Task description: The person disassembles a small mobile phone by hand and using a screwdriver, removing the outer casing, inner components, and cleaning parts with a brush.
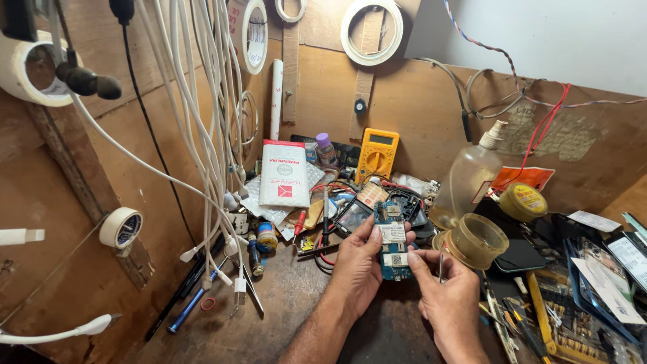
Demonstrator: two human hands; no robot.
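The left hand [357,266] is pinching a small blue circuit board [393,248] by its left edge, thumb on the face, keeping it lifted just above the tabletop [283,303]. The right hand [448,296] is steadying the board's lower right corner with its fingertips while gripping thin metal tweezers [441,264]. Holding by the edges looks wise, sparing the labelled components. A round clear jar [477,239] is standing close on the right, so elbows need care.

Two bare forearms enter from the bottom centre of the frame, no sleeves in view. Left hand [357,266] and right hand [448,296]: no gloves, no rings, no watch or wristband visible. Nails short. Nothing else of the person shows.
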